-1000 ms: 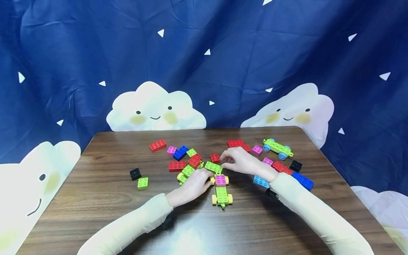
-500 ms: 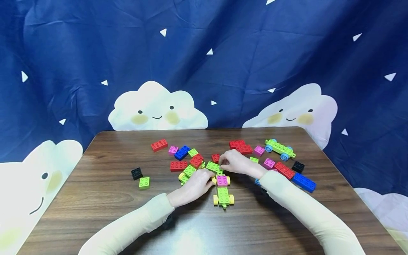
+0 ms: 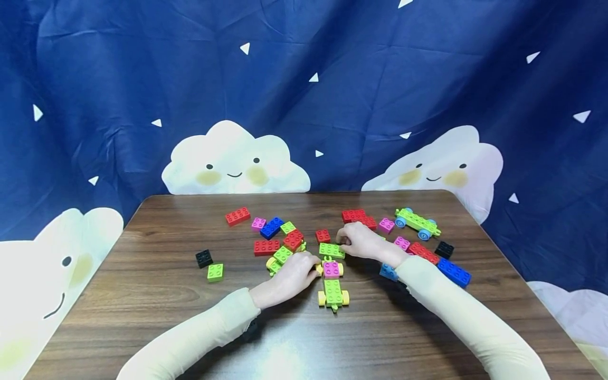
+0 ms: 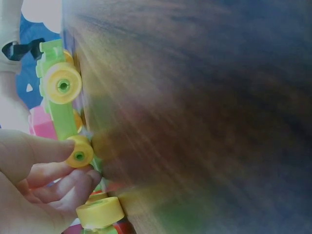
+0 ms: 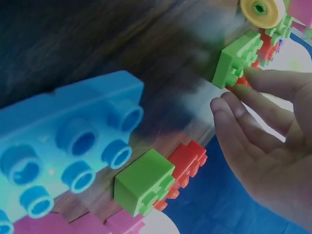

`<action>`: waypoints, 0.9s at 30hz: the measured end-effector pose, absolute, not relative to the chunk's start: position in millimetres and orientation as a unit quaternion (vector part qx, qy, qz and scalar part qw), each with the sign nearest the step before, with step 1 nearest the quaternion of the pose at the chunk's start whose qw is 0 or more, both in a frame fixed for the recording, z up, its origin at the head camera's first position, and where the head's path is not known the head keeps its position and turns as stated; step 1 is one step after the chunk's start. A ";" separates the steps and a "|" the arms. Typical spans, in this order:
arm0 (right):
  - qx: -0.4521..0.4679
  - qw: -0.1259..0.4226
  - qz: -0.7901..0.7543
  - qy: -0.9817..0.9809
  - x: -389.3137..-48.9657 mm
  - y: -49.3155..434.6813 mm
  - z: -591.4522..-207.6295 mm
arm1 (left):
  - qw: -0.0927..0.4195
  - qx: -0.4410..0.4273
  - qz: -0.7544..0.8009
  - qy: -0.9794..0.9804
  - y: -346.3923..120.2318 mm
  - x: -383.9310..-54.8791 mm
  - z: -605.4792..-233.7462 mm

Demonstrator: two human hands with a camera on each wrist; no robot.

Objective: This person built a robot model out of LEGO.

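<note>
Two joined lime-green wheeled bases form a toy car (image 3: 333, 293) with yellow wheels and a pink brick (image 3: 331, 269) on top. My left hand (image 3: 296, 274) pinches one of its yellow wheels (image 4: 79, 152) between thumb and fingers, clearer in the left wrist view. Just beyond the car's far end lies a long lime-green brick (image 3: 331, 250). The thumb and fingertips of my right hand (image 3: 358, 240) pinch that brick's right end. In the right wrist view the contact at the green brick (image 5: 236, 58) is partly hidden by the thumb.
Left of the car, a red brick (image 3: 293, 239) sits by another yellow-wheeled base (image 3: 281, 256). A light blue brick (image 3: 388, 272) lies beneath my right forearm. A blue-wheeled base (image 3: 418, 222) stands at the back right. A black brick (image 3: 203, 258) lies on the left.
My right hand has come to the long green brick, which has turned more crosswise and shifted slightly right. The left hand stays on the car's wheel.
</note>
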State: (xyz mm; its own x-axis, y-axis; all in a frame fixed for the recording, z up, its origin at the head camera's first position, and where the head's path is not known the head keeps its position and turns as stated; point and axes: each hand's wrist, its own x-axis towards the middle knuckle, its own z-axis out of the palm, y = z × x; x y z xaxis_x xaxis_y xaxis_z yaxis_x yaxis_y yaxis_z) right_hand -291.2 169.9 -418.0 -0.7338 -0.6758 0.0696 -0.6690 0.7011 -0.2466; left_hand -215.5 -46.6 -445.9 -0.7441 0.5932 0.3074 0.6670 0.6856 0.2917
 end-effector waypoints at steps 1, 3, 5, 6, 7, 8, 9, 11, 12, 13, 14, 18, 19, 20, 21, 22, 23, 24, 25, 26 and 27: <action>-0.364 0.022 -0.131 0.922 -290.8 169.8 -417.6 | 0.094 -0.345 -0.196 -0.913 -46.7 -215.7 -446.0; -0.363 0.041 -0.135 0.921 -290.5 168.2 -417.5 | 0.092 -0.344 -0.195 -0.914 -46.9 -216.0 -446.1; -0.363 0.053 -0.131 0.921 -289.8 166.2 -417.8 | 0.091 -0.344 -0.195 -0.914 -47.0 -216.1 -446.2; -0.362 0.058 -0.127 0.922 -289.7 165.4 -418.2 | 0.090 -0.344 -0.194 -0.914 -47.0 -215.8 -446.0; -0.362 0.061 -0.122 0.922 -289.4 164.7 -418.2 | 0.090 -0.344 -0.194 -0.914 -47.0 -215.6 -445.8; -0.362 0.062 -0.120 0.923 -289.2 164.1 -418.4 | 0.089 -0.344 -0.194 -0.915 -47.0 -215.5 -445.7; -0.362 0.060 -0.117 0.923 -289.0 163.9 -418.5 | 0.090 -0.344 -0.193 -0.914 -47.0 -215.4 -445.9; -0.362 0.055 -0.114 0.924 -288.7 164.4 -418.2 | 0.092 -0.345 -0.192 -0.914 -46.8 -215.3 -445.7; -0.362 0.052 -0.114 0.924 -288.3 165.1 -417.7 | 0.093 -0.345 -0.191 -0.914 -46.7 -215.4 -445.9; -0.362 0.048 -0.115 0.924 -287.6 166.2 -416.9 | 0.094 -0.346 -0.190 -0.914 -46.7 -215.6 -446.3; -0.362 0.044 -0.116 0.924 -286.7 167.6 -415.8 | 0.095 -0.347 -0.190 -0.914 -46.6 -215.8 -446.5; -0.356 0.029 -0.122 0.926 -280.9 173.5 -408.3 | 0.093 -0.348 -0.191 -0.913 -46.0 -216.4 -446.6; -0.354 0.027 -0.125 0.926 -279.2 174.7 -405.9 | 0.092 -0.347 -0.192 -0.913 -45.9 -216.6 -446.8; -0.352 0.026 -0.126 0.927 -277.2 175.6 -403.5 | 0.092 -0.347 -0.192 -0.913 -45.9 -216.8 -446.9; -0.347 0.026 -0.130 0.928 -275.0 176.2 -400.8 | 0.092 -0.347 -0.194 -0.913 -45.9 -217.0 -447.2; -0.347 0.024 -0.131 0.928 -272.8 176.8 -398.6 | 0.093 -0.347 -0.194 -0.913 -46.0 -217.1 -447.4; -0.347 0.022 -0.133 0.928 -270.4 177.2 -396.3 | 0.094 -0.348 -0.195 -0.912 -46.1 -217.3 -447.6; -0.347 0.020 -0.135 0.928 -267.8 177.4 -393.9 | 0.094 -0.347 -0.197 -0.912 -46.2 -217.3 -447.5; -0.344 0.021 -0.138 0.928 -264.7 177.0 -391.4 | 0.095 -0.347 -0.198 -0.912 -46.4 -217.3 -447.4; -0.344 0.020 -0.140 0.928 -261.3 176.6 -389.2 | 0.095 -0.346 -0.198 -0.912 -46.6 -217.1 -447.2; -0.344 0.019 -0.142 0.928 -258.1 176.0 -387.3 | 0.096 -0.346 -0.199 -0.912 -46.8 -217.0 -447.1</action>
